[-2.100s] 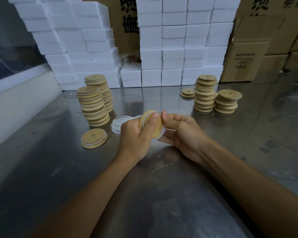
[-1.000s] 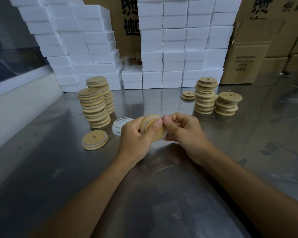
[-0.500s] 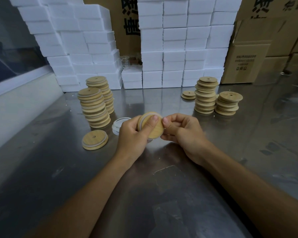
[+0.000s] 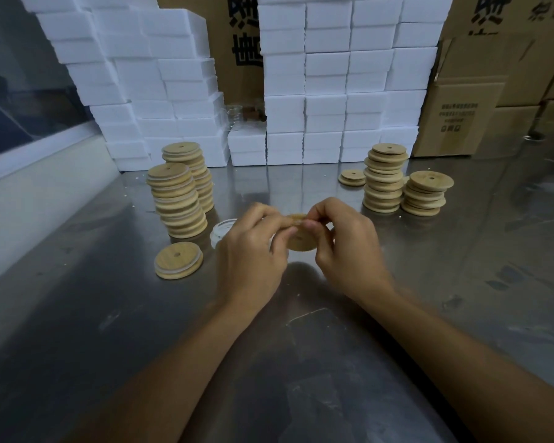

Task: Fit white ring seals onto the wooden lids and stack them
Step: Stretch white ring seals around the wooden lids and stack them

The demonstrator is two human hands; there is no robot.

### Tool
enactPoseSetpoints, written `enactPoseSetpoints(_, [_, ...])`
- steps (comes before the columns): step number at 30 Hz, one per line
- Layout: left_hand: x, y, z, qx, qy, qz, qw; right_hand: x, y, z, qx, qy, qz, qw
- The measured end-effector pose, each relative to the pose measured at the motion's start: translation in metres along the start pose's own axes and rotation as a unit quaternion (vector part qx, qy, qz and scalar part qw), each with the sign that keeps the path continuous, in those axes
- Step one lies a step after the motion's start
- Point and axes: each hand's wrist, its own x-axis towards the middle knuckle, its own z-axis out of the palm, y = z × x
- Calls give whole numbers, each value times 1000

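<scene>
Stacked white foam boxes point(image 4: 186, 91) and brown cardboard cartons point(image 4: 480, 116) are walling off the back of a steel worktable point(image 4: 301, 362), and all the lid work is sitting in front of them. Both hands are meeting over the middle of the table, working one wooden lid point(image 4: 301, 243) held on edge between them. The left hand point(image 4: 253, 254) is curling its fingers round the lid's left rim; the right hand point(image 4: 346, 247) is pinching the top rim with thumb and forefinger. Whether a seal is already seated on this lid I cannot tell, since the fingers are covering the groove.

At ten o'clock from the hands, two tall stacks of sealed lids point(image 4: 178, 199) are standing, with white bands showing at their edges, which suggests a good share of the job is finished. A single sealed lid point(image 4: 178, 259) is lying flat at nine o'clock, seemingly starting a fresh stack. Just behind the left hand, a small pile of loose white ring seals point(image 4: 219, 231) is waiting.

At two o'clock, three stacks of bare wooden lids point(image 4: 397, 183) are showing no white bands, so I judge these are still waiting for seals. By that count the task looks roughly half done, with this lid to finish and stack.
</scene>
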Motion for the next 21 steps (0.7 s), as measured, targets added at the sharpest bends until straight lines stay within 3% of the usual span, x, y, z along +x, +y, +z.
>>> enactPoseSetpoints(5, [1, -1, 3, -67, -7, -115, 991, 1, -3, 0, 35, -22, 10, 999])
enactPoseSetpoints(9, [3, -2, 7, -172, 10, -263, 949, 0, -4, -1, 105, -30, 42, 993])
enactPoseSetpoints(13, [5, 0, 8, -296, 27, -399, 867, 0, -6, 1, 154, -13, 72, 985])
enactPoseSetpoints(17, [9, 2, 8, -363, 33, -477, 800, 0, -7, 2, 173, -8, 81, 981])
enactPoseSetpoints(21, [13, 2, 7, -469, 31, -563, 679, 1, -9, 3, 188, -7, 87, 978])
